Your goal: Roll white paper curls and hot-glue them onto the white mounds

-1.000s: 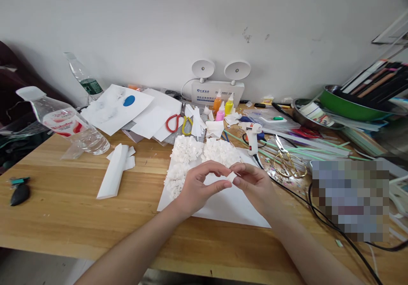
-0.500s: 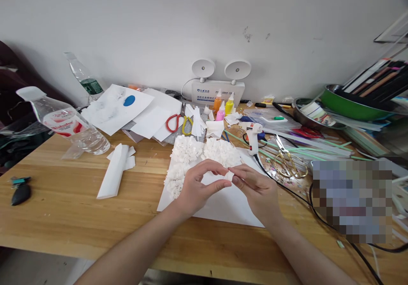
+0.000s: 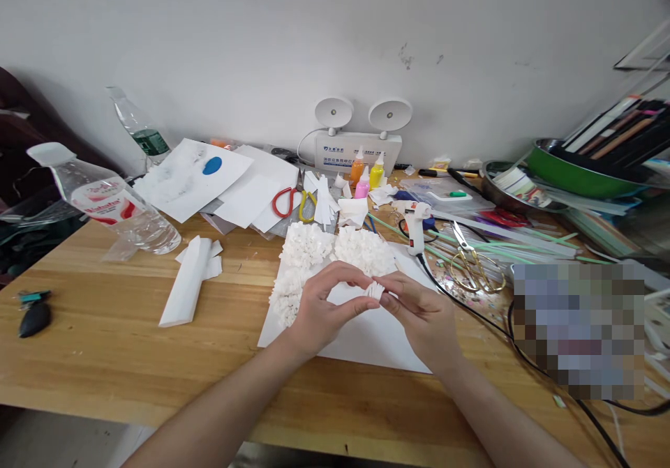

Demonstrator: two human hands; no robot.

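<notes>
Between the fingertips of my left hand (image 3: 327, 304) and my right hand (image 3: 421, 311) is a small strip of white fringed paper (image 3: 375, 290), its cut slits facing me. Both hands pinch it, thumbs below and index fingers above. They hover over a white sheet (image 3: 361, 339) on the table. Ruffled clusters of white paper sit on that sheet: one at the back left (image 3: 306, 245), one at the back right (image 3: 365, 248), and one at the left (image 3: 287, 293), partly hidden by my left hand.
A white glue gun (image 3: 416, 227) with a black cord stands behind my right hand, gold-handled scissors (image 3: 477, 266) to its right. Red-handled scissors (image 3: 285, 203) lie at the back. Folded white paper (image 3: 184, 283) and a water bottle (image 3: 120, 206) are at the left.
The fringed paper has turned slightly between my fingertips, so its slits show more clearly. My hands have otherwise hardly moved.
</notes>
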